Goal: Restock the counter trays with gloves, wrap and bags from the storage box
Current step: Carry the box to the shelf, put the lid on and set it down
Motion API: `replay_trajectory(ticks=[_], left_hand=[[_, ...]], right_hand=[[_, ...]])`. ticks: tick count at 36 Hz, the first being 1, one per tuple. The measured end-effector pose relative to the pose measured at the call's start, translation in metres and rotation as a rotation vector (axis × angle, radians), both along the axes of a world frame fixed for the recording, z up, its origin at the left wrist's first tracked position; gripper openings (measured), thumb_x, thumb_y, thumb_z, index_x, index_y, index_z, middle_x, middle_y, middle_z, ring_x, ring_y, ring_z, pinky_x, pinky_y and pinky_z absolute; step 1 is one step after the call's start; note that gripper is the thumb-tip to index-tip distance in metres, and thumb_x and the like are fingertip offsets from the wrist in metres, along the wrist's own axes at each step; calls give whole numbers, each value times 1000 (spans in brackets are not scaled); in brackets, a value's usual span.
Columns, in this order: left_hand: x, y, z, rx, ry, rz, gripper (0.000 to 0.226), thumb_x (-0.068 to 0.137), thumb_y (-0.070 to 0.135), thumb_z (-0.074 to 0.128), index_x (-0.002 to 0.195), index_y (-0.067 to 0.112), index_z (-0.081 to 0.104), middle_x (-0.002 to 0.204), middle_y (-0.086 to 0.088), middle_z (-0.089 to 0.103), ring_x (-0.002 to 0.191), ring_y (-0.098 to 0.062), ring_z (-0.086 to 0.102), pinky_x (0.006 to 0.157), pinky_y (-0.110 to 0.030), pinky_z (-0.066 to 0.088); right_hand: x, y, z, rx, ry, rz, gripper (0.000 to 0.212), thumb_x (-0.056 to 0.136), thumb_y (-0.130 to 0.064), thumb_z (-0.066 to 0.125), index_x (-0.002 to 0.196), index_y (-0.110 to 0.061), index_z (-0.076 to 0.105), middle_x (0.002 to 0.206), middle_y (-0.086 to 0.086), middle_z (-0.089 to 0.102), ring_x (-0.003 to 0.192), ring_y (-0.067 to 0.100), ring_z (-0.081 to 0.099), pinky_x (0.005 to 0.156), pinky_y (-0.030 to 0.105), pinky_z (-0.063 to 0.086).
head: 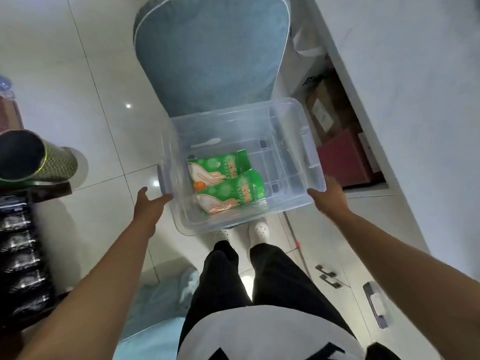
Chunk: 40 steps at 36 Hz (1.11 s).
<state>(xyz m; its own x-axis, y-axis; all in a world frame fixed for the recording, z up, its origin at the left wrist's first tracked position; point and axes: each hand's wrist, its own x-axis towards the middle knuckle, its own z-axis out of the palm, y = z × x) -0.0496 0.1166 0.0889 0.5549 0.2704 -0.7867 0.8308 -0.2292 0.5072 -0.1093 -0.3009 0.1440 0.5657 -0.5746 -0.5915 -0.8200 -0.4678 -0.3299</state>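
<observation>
Both hands, left (148, 203) and right (329, 197), hold the clear storage box (291, 131) containing 2 green glove packs (226, 178).

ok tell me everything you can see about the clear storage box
The clear storage box is see-through plastic, rectangular with rounded corners and a wide rim, lidless, held level above the floor. The left hand and right hand grip its near corners. Inside lie two green glove packs and a white plastic spoon.

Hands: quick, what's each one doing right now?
Left hand: grips the storage box at its left rim.
Right hand: grips the box's right rim.
</observation>
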Motion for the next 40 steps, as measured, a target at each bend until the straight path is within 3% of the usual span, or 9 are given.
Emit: replay_trajectory(ticks=[5, 10, 15, 18, 21, 27, 32, 34, 40], left_hand=[[17, 1, -30, -118, 75, 61, 110, 71, 41, 86, 155, 26, 15, 158, -8, 29, 138, -26, 38, 114, -47, 32], [26, -5, -46, -195, 88, 117, 102, 73, 21, 86, 152, 27, 23, 144, -5, 49, 120, -22, 53, 102, -42, 40], [31, -5, -49, -41, -71, 72, 71, 69, 7, 85, 133, 14, 54, 105, 0, 65, 84, -12, 62, 65, -20, 51], [31, -6, -44, 45, -160, 36, 64, 70, 2, 82, 129, 14, 60, 95, 2, 63, 80, -15, 63, 67, -25, 54], [27, -5, -41, 162, -202, 45, 59, 74, 0, 76, 130, 13, 61, 109, -8, 65, 86, -21, 63, 67, -25, 52], [34, 5, -43, 299, -201, 33, 60, 81, -4, 67, 135, 19, 56, 121, -6, 62, 102, -25, 61, 88, -40, 56], [40, 5, -39, 299, -163, -11, 62, 81, -7, 61, 136, 21, 53, 113, -2, 59, 96, -23, 57, 88, -39, 52], [42, 3, -37, 306, -137, -4, 58, 82, -6, 59, 134, 19, 54, 111, -3, 60, 94, -24, 57, 88, -41, 52], [59, 4, -23, 220, -1, 5, 47, 83, 8, 69, 128, 16, 56, 112, -11, 61, 83, -21, 57, 84, -47, 56]], right_hand=[[48, -22, -29, 33, -18, -205, 84, 85, -37, 71, 153, -10, 29, 153, 13, 40, 135, 34, 43, 104, 40, 40], [93, -40, -53, 145, -82, -443, 98, 72, -46, 77, 152, -14, 30, 140, 9, 51, 104, 28, 56, 89, 36, 47], [120, -51, -79, 129, -66, -486, 78, 73, -48, 80, 133, -7, 53, 131, 9, 58, 114, 26, 60, 87, 31, 49], [130, -51, -83, 173, -8, -422, 70, 77, -47, 76, 130, -6, 55, 134, 9, 57, 117, 26, 57, 92, 32, 48], [133, -51, -86, 232, 56, -394, 76, 71, -43, 81, 134, -10, 53, 137, 10, 54, 120, 29, 54, 100, 42, 46], [127, -41, -89, 370, 148, -323, 76, 74, -37, 79, 138, -14, 47, 142, 4, 47, 116, 20, 48, 99, 35, 39], [110, -28, -73, 217, -23, -393, 45, 65, -32, 88, 98, -13, 66, 81, 1, 56, 72, 18, 53, 56, 22, 45], [92, -23, -64, 205, -7, -401, 50, 65, -32, 88, 105, -9, 68, 79, 2, 58, 63, 16, 52, 51, 24, 43], [36, -5, -55, 404, -84, -522, 58, 76, -23, 78, 129, -7, 60, 122, 10, 67, 109, 29, 62, 97, 41, 50]])
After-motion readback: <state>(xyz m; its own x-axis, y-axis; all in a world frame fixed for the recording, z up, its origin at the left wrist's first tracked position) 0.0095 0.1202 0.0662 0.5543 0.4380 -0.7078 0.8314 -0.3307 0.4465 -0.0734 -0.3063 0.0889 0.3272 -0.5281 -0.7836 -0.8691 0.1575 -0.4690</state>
